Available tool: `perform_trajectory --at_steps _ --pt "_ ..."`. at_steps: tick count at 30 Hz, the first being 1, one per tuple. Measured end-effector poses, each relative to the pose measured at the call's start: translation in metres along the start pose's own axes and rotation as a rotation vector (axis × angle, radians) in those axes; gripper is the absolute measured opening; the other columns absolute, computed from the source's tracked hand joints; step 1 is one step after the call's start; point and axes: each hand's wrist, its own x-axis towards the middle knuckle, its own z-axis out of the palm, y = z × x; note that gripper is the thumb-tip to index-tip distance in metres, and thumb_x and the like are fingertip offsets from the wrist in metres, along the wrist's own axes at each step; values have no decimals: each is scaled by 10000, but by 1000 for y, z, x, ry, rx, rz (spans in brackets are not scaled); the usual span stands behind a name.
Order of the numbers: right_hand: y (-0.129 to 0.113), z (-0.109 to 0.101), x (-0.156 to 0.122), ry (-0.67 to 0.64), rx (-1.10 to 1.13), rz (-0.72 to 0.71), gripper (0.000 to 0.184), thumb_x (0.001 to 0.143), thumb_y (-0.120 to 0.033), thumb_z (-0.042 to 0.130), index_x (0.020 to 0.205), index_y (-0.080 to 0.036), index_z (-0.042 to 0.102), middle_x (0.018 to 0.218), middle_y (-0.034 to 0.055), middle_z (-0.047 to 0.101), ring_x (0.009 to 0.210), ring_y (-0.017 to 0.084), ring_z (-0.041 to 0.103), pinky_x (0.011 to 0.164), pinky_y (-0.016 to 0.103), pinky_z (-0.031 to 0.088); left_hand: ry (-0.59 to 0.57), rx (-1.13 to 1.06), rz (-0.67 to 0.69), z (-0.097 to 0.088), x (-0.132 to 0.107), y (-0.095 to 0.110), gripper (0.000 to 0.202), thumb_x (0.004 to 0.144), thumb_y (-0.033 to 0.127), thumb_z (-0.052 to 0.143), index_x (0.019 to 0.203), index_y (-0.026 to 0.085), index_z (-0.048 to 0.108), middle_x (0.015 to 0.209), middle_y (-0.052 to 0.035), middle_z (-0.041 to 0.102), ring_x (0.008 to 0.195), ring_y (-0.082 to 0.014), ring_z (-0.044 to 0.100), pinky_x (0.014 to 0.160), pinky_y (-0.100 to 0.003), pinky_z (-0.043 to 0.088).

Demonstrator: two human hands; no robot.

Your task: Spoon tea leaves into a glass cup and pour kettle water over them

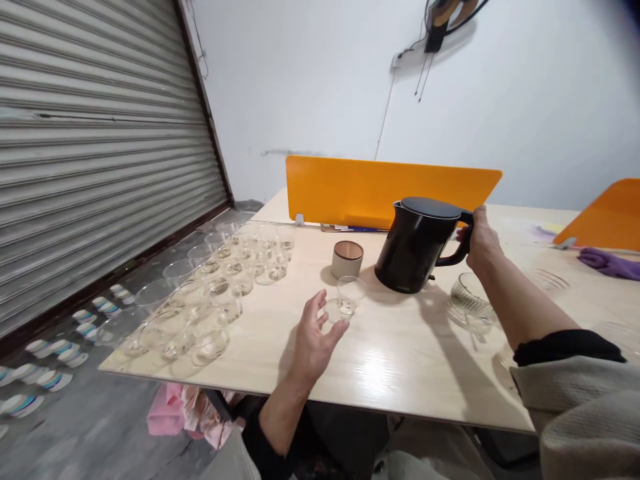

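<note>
Electric kettle [417,245], black with its lid down, stands on the pale wooden counter [400,360], slightly tilted toward its spout side as far as the view tells, just right of a small brown-rimmed cup [347,259]. The right hand [481,238] has its grip clamped around the kettle's handle at the far side. The left hand [314,333] hovers low over the counter with its grip apart, fingers spread and holding nothing, just beside a small clear glass cup [349,297] that stands in front of the kettle and is not touched.

To the left, a crowd of empty clear glasses [220,287] stands packed rim to rim toward the counter's edge. A ribbed glass dish [470,300] sits close under the right forearm. An orange divider panel [385,190] stands behind, and a purple cloth [607,261] lies far right. On the floor lie a pink cloth [167,407] and rows of small striped lids [55,353].

Risks, as I judge them: the small glass cup is light and narrow, so a fast pour could overshoot or tip it, and hot water could reach the open left hand beside it. The right forearm could catch the ribbed dish. A sweep of the left hand could knock the crowded glasses off the nearby edge.
</note>
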Motion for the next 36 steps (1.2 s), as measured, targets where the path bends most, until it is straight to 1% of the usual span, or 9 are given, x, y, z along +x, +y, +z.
perform_trajectory --at_steps 4,10,13,16,18,21,26,32,36 --pt "-5 -4 -13 46 184 41 372 991 -552 576 856 -206 583 677 -33 508 626 127 523 599 282 444 -26 80 -3 3 24 2 852 784 437 840 1524 259 457 1645 -141 418 1538 -361 369 1241 -543 347" --pt "2 -8 -17 47 181 15 388 993 -541 582 803 -203 590 630 -26 520 539 123 478 479 283 388 -114 270 8 14 55 -2 1119 626 336 947 1595 278 389 1649 -148 421 1536 -387 350 1260 -571 258" --pt "4 -9 -18 33 185 -6 384 992 -541 583 798 -210 570 618 -33 502 530 120 458 468 282 377 -136 250 -11 19 70 -7 1120 605 349 963 1577 283 409 1607 -148 480 1509 -366 398 1238 -572 283" --pt "5 -10 -21 21 147 -16 397 992 -565 581 825 -205 561 649 -31 502 565 116 463 524 295 403 -134 184 -55 22 78 -13 977 617 339 955 1487 275 515 1524 -135 570 1414 -342 513 1187 -569 356" --pt "4 -10 -24 15 110 -15 405 998 -579 566 842 -206 550 670 -29 503 596 116 462 571 311 416 -144 135 -76 22 79 -14 865 637 320 939 1417 261 569 1460 -132 622 1324 -320 583 1129 -548 428" --pt "3 -11 -26 12 95 -26 406 1006 -580 549 842 -209 540 678 -31 497 610 118 460 598 323 415 -161 78 -86 22 75 -11 772 638 287 935 1335 247 606 1378 -135 670 1238 -288 626 1056 -500 495" --pt "2 -13 -32 -4 124 -18 407 996 -571 584 825 -204 541 646 -42 487 585 113 451 596 325 417 -208 55 -117 21 63 -8 742 628 298 956 1284 249 612 1423 -153 633 1128 -266 672 996 -495 545" --pt "1 -17 -45 -23 154 -21 415 1000 -549 600 765 -213 538 640 -30 501 567 121 460 569 322 414 -196 83 -71 24 51 -11 733 645 318 961 1284 275 606 1419 -148 638 1291 -299 602 1056 -525 506" --pt "7 -25 -48 -102 213 -60 381 1013 -497 613 775 -203 567 660 -10 550 580 123 482 567 304 432 -208 72 -81 22 51 -9 948 612 334 978 1439 274 519 1469 -181 599 1315 -323 589 1097 -568 465"
